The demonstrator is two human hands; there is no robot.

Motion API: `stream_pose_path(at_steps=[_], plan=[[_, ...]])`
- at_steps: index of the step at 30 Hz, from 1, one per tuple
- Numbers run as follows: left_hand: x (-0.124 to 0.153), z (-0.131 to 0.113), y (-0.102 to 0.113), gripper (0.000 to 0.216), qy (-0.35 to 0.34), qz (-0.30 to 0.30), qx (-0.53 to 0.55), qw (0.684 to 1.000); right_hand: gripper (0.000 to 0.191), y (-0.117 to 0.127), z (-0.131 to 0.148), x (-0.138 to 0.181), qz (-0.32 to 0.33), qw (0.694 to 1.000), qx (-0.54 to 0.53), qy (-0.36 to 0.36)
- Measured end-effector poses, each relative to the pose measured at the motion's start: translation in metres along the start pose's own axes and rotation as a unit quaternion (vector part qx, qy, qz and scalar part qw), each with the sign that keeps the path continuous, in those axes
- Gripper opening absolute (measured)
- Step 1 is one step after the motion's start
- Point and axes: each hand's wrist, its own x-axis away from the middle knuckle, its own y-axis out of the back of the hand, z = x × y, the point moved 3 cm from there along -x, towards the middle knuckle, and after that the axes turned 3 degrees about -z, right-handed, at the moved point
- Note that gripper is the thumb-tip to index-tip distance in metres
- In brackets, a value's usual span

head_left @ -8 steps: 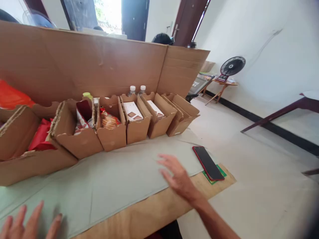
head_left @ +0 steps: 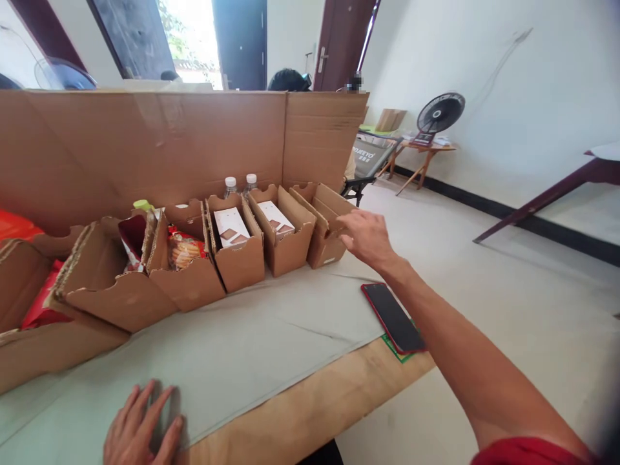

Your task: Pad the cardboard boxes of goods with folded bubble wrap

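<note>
Right hand [head_left: 364, 240] is stretched forward over the table, fingers loosely spread and gripping nothing, its fingertips at the rim of the end box [head_left: 323, 227], the rightmost of a row of open cardboard boxes; whether skin actually touches cardboard cannot be told. End box sits on a pale grey-green cloth [head_left: 252, 349] at the far right of the row, against a tall cardboard screen [head_left: 159, 145]; its contents are not visible. Left hand [head_left: 140, 431] lies flat, palm down, fingers spread, on the near edge of the cloth, holding nothing, well apart from the right hand. Next boxes to the left of the end box each hold a white carton with brown diamonds [head_left: 231, 227]; further left, one box holds a red packet of biscuits [head_left: 183, 250]. Two clear bottles with white caps [head_left: 230, 186] stand behind the row, against the screen. Red-edged phone [head_left: 392, 316] lies screen up on the cloth near the table's right corner, under the right forearm, partly over a green card [head_left: 394, 354]. Bare wooden table edge [head_left: 310, 407] shows below the cloth. Black fan [head_left: 440, 113] stands on a small side table by the far wall.
</note>
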Motion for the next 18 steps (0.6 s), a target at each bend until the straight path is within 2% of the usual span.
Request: stream_pose_path(at_steps=[3,6,9,11,15,18], plan=[[-0.006,0.003,0.006,0.044,-0.047,-0.019,0.001,0.999,0.028,0.004,0.001,-0.008,0.069,0.996,0.010,0.048],[0.001,0.015,0.014,0.042,-0.053,-0.021,0.000,0.998,0.027,0.017,0.009,0.012,0.113,0.989,0.003,0.092],[0.000,0.009,0.023,0.039,-0.048,-0.023,0.017,0.998,0.021,0.035,0.027,0.030,0.163,0.977,-0.023,0.137],[-0.012,-0.009,0.031,0.036,-0.035,-0.030,0.036,0.998,0.017,0.045,0.052,0.033,0.186,0.967,-0.045,0.168],[-0.051,-0.063,0.045,0.030,-0.019,-0.056,0.088,0.994,0.015,0.060,0.120,0.024,0.195,0.950,-0.099,0.222],[-0.074,-0.101,0.050,0.029,-0.021,-0.052,0.142,0.988,0.022,0.079,0.155,0.024,0.160,0.932,-0.219,0.241]])
